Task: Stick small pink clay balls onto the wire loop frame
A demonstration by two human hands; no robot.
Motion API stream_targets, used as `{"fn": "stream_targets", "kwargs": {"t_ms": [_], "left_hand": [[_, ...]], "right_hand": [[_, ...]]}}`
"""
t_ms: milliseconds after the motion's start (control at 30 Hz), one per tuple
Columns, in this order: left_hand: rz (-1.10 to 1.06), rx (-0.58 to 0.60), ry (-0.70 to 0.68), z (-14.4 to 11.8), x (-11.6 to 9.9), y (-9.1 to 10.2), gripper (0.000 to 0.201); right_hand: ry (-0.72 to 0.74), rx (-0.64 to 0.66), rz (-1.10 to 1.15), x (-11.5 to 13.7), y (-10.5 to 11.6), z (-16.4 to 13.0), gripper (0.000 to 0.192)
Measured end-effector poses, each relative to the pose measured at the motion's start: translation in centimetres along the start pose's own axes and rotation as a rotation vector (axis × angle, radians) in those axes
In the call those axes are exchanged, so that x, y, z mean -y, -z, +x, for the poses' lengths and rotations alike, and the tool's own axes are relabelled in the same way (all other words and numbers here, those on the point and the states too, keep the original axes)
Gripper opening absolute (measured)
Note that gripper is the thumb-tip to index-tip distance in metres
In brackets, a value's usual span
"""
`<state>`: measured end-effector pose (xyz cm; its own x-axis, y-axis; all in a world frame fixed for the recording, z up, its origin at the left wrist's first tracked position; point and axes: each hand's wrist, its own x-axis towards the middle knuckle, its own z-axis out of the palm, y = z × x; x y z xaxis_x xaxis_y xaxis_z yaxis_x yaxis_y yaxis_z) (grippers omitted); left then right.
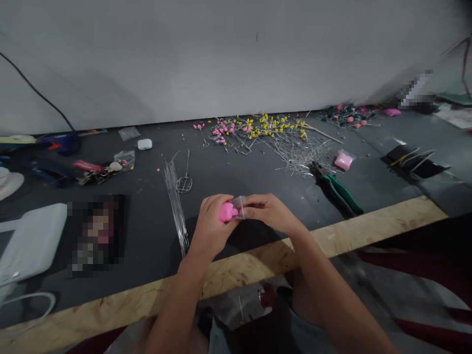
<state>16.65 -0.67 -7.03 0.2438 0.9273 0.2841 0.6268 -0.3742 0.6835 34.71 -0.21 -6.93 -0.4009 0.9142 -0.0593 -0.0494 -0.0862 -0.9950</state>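
Note:
My left hand (211, 225) is closed around a bright pink lump of soft clay (226, 212), just above the table's near edge. My right hand (273, 211) pinches a small clear plastic bag (241, 202) between thumb and fingers. The bag's mouth meets the lump, and some pink shows inside the plastic. Left of my hands lies a bundle of thin metal wires (174, 204). Beside it is a wire piece with a round grid head (185, 184).
Green-handled pliers (341, 194) lie right, near a pink packet (344, 160). Yellow-tipped (267, 125) and pink-tipped wires (223, 130) are heaped along the wall. At left are a white earbud case (144, 144), keys (96, 172) and a white pouch (37, 241). A wooden strip (254, 265) edges the table.

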Motion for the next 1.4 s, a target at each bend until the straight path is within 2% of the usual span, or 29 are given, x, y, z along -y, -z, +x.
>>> {"fn": "stream_targets", "kwargs": {"t_ms": [167, 333, 667, 833, 933, 1033, 1133, 1200, 1400], "left_hand": [[0.083, 0.027, -0.065, -0.2, -0.3, -0.3, 0.048], [0.193, 0.038, -0.051, -0.3, -0.4, -0.6, 0.058], [0.176, 0.086, -0.045, -0.3, -0.6, -0.5, 0.047], [0.093, 0.078, 0.004, 0.0, -0.6, -0.3, 0.042], [0.031, 0.064, 0.027, 0.2, -0.3, 0.0, 0.040], [-0.042, -0.005, 0.140, 0.3, 0.2, 0.2, 0.042], [-0.194, -0.110, 0.290, 0.3, 0.8, 0.4, 0.050], [-0.363, -0.149, 0.346, 0.2, 1.1, 0.4, 0.047], [-0.803, -0.082, 0.415, 0.1, 0.8, 0.1, 0.033]], "right_hand": [[-0.072, 0.050, -0.050, -0.3, -0.4, 0.1, 0.025], [-0.034, -0.031, -0.087, -0.6, -1.2, 0.4, 0.026], [0.043, -0.136, -0.152, -0.4, -1.8, 0.5, 0.017], [0.031, -0.170, -0.071, -0.5, -1.7, 0.7, 0.013], [0.037, -0.233, 0.039, -0.3, -1.2, 0.7, 0.012], [0.055, -0.316, 0.239, -0.1, -0.4, 0.6, 0.014], [0.022, -0.283, 0.321, 0.1, 0.4, 0.3, 0.016], [-0.008, -0.254, 0.297, 0.1, 0.6, 0.1, 0.019], [-0.072, -0.251, 0.306, 0.0, 0.2, 0.1, 0.023]]}}
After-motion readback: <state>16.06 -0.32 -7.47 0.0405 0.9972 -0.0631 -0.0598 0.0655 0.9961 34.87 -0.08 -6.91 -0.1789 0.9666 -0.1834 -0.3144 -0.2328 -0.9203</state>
